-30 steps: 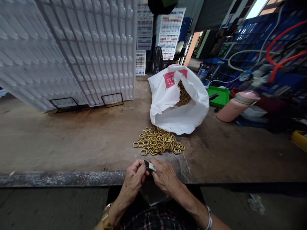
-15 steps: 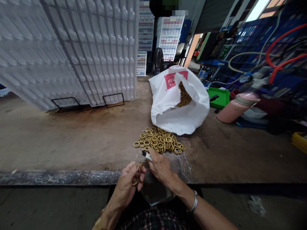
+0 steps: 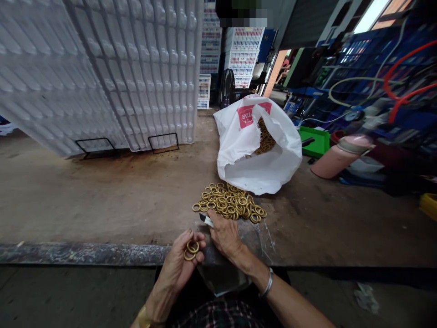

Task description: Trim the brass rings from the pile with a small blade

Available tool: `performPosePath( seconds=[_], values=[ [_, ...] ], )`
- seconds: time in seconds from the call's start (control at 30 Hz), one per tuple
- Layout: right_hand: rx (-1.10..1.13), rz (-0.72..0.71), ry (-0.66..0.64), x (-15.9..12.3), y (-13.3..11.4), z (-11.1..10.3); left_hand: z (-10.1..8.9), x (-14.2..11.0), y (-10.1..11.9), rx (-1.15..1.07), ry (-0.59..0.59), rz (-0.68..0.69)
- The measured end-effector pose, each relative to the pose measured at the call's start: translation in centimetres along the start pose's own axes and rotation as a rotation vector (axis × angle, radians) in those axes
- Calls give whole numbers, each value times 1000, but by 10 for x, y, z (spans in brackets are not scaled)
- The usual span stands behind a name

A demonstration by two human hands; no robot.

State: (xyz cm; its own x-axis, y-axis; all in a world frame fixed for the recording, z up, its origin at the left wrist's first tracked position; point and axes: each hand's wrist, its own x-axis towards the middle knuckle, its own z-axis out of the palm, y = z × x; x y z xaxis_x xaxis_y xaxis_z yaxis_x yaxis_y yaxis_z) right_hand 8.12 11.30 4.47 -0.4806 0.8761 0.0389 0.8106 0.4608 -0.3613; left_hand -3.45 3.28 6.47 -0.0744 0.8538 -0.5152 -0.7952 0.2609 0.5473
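Observation:
Two brass-coloured rings (image 3: 193, 247) lie overlapping in the fingers of my left hand (image 3: 181, 260), held over the table's front edge with the palm turned up. My right hand (image 3: 226, 235) rests at the near side of a pile of similar rings (image 3: 232, 202). It grips a small tool with a white body and a dark tip, which looks like a utility knife (image 3: 206, 220); the tip points left. Behind the pile, a torn white sack (image 3: 239, 150) with red print lies with its opening towards me, and more rings show inside it.
White ribbed plastic trays (image 3: 143, 82) stand upright at the left, with black wire stands (image 3: 164, 142) at their foot. A pink bottle (image 3: 341, 157), a green tray (image 3: 316, 141) and hoses are on the right. Stacked crates (image 3: 244, 57) and a fan (image 3: 227, 86) stand behind.
My left hand has turned and opened its palm upward, so both rings now show in its fingers. My right hand stays by the pile, still gripping the tool. The view has shifted slightly.

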Motion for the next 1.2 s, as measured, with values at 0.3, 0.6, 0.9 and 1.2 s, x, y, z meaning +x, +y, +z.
performPosePath(
  seconds=[0.3,0.6,0.9,1.2],
  values=[
    [290,-71,98,-10,13,-4,6,12,-9,385,12,222],
    [681,13,3,-22,-2,-22,13,13,-10,803,68,430],
    [774,182,-12,-17,0,-14,11,10,-11,776,-47,226],
    [669,141,61,-16,4,-13,7,9,-11,586,-131,128]
  ],
)
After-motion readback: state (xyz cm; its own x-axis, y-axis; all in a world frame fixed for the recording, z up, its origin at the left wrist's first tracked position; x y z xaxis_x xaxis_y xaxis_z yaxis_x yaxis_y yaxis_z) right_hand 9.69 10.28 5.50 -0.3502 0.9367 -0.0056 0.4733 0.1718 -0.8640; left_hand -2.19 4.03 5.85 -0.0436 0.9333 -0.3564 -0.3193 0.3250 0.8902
